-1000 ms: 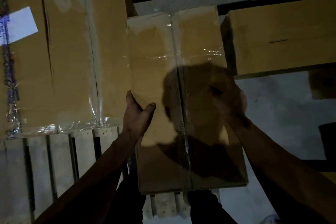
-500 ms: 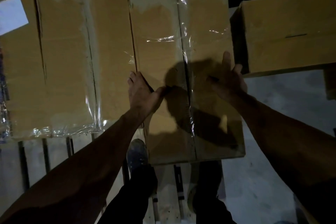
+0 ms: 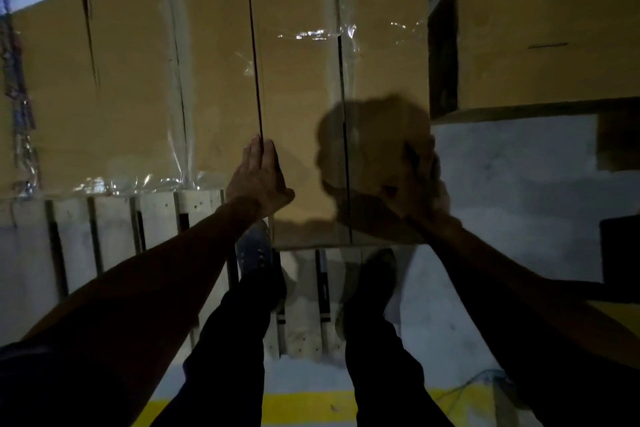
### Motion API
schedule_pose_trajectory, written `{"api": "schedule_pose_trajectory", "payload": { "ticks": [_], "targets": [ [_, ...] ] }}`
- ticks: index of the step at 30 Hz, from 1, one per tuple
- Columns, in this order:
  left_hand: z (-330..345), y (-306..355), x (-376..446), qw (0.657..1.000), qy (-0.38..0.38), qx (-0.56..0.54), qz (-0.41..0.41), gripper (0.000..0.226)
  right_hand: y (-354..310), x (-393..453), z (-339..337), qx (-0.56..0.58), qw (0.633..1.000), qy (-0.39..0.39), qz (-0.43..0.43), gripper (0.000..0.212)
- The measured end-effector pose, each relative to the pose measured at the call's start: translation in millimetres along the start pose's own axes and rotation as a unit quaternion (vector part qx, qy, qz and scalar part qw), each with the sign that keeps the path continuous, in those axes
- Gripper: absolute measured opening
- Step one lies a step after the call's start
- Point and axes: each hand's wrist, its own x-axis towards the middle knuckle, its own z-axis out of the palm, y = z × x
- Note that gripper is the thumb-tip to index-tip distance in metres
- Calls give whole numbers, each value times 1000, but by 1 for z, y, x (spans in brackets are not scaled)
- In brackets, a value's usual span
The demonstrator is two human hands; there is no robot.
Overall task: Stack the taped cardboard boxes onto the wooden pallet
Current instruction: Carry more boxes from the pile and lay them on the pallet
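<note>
I have slid the box further onto the pallet, flush beside its neighbour; left hand flat-fingered against its side, right hand blurred, grip unclear, so seating looks nearly done.

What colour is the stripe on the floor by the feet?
Yellow. The stripe shows in the head view.

1 view only, head-worn, looking steeply down and forward over the person's own arms and legs. Near edge takes in the floor with a yellow line; far edge cuts across box tops on the wooden pallet. Close range: both hands sit mid-frame; wide-angle bending shows at the sides.
</note>
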Motion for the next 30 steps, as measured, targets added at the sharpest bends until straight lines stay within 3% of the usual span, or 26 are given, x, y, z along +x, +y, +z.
{"api": "schedule_pose_trajectory", "payload": {
  "ticks": [7,12,17,30],
  "targets": [
    [32,-15,-40,992,-65,109,29,135,41,-63,43,-51,992,-31,-113,120],
    [47,-23,-40,978,-57,199,42,148,54,-69,56,-78,988,-13,-135,128],
    [57,-23,-40,975,-6,218,51,145,48,-67,62,-69,989,25,-126,104],
    [53,-44,-34,965,80,202,146,131,43,-56,62,-54,984,94,-138,109]
  ]
}}
